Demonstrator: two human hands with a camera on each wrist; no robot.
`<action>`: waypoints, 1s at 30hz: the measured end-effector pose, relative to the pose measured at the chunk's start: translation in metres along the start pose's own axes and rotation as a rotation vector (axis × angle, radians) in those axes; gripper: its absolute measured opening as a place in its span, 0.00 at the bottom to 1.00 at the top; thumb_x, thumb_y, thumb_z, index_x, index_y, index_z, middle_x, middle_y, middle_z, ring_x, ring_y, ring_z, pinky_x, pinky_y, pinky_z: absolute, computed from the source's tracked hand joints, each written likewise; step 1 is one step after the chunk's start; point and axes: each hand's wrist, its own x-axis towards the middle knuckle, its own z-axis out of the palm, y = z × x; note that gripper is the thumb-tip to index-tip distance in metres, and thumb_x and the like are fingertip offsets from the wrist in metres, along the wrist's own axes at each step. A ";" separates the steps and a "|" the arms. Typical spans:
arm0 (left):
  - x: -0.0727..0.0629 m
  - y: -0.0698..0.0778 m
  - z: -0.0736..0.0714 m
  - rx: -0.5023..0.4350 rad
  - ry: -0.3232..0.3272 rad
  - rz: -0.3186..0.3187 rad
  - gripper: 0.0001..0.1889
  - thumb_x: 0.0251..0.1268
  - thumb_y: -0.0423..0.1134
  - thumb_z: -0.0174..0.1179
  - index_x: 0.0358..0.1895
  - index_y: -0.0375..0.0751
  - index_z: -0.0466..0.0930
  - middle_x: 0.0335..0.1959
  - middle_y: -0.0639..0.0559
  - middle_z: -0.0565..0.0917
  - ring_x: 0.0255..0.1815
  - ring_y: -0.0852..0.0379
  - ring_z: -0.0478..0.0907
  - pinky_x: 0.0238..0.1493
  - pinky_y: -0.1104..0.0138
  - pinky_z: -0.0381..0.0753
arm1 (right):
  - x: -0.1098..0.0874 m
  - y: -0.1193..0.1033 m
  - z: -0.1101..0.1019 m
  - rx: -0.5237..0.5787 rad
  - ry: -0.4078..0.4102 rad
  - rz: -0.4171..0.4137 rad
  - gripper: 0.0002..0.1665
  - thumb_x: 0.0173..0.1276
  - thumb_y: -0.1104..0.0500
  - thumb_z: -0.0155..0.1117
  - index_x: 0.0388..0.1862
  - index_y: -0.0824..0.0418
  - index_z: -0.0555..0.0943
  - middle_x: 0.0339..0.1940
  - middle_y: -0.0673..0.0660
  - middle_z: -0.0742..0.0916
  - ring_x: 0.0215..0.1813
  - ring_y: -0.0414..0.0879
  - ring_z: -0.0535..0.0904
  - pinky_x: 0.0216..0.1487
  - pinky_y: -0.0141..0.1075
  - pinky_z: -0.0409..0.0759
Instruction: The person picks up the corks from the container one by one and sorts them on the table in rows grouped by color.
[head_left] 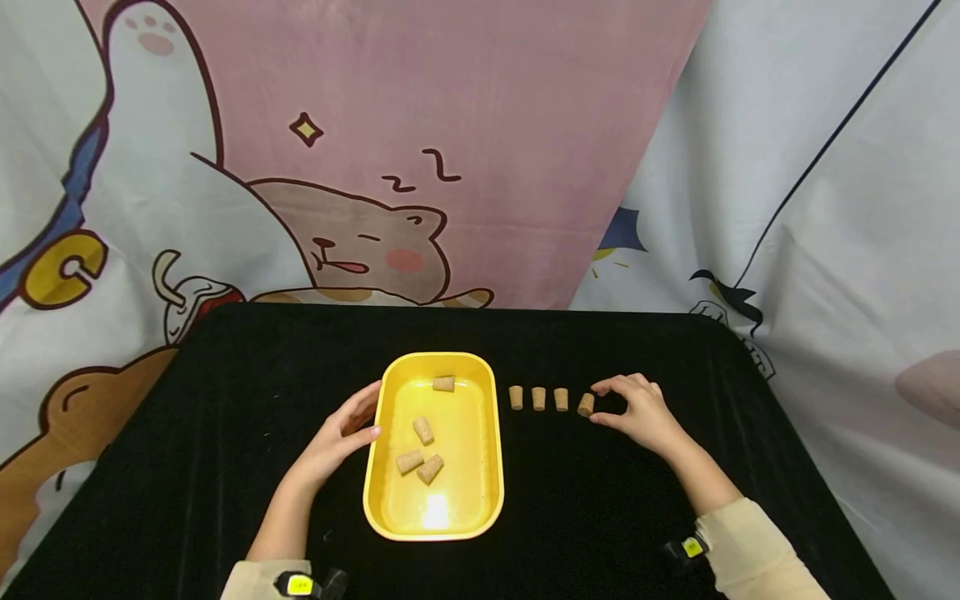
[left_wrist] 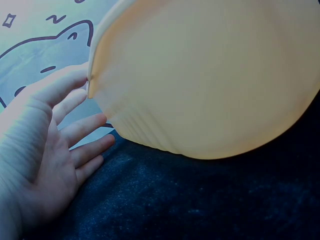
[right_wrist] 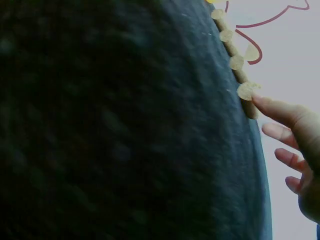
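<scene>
We see a yellow tray [head_left: 468, 442] on a bench [head_left: 585, 500] covered in black cloth, its long sides running away from the person. Our left hand [head_left: 337, 437] is at the tray's left side, thumb against the rim and fingers loosely extended by the outer wall; it touches without clenching. Our right hand [head_left: 637, 412] pinches the end cork [head_left: 586, 405] between thumb and forefinger, the other fingers free. That cork leans a little, and we cannot tell whether its base meets the cloth. It is the rightmost of four in a line to the right of the tray; the first cork [head_left: 516, 397], second cork [head_left: 539, 398] and third cork [head_left: 562, 399] stand upright, apart from one another. Inside the tray we count four more lying down: a far cork [head_left: 443, 383] near the far end, a middle cork [head_left: 423, 430], and, just beside each other, a left cork [head_left: 409, 462] and a near cork [head_left: 431, 469]. Behind the bench we see a pink and white backdrop [head_left: 562, 125] with cartoon animals.
</scene>
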 end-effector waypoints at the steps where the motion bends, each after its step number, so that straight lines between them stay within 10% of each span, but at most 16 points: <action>1: 0.000 0.000 0.000 -0.001 0.000 -0.003 0.32 0.69 0.32 0.55 0.74 0.46 0.56 0.72 0.44 0.63 0.70 0.41 0.59 0.65 0.39 0.55 | 0.001 0.000 -0.002 -0.008 -0.008 -0.011 0.26 0.51 0.51 0.77 0.50 0.55 0.81 0.45 0.52 0.83 0.49 0.49 0.70 0.46 0.44 0.60; 19: 0.000 -0.001 -0.001 -0.001 -0.005 0.002 0.31 0.69 0.32 0.55 0.74 0.45 0.56 0.71 0.43 0.64 0.70 0.40 0.59 0.65 0.39 0.54 | 0.024 0.021 -0.008 0.194 -0.315 -0.084 0.23 0.58 0.59 0.71 0.54 0.52 0.81 0.57 0.56 0.79 0.59 0.57 0.69 0.57 0.62 0.64; 30: 0.000 -0.001 -0.001 0.002 -0.003 0.000 0.31 0.69 0.32 0.54 0.74 0.46 0.56 0.71 0.43 0.64 0.70 0.41 0.59 0.65 0.39 0.54 | 0.023 0.027 0.000 0.246 -0.255 -0.105 0.19 0.56 0.62 0.70 0.47 0.50 0.83 0.52 0.51 0.82 0.56 0.51 0.73 0.56 0.56 0.70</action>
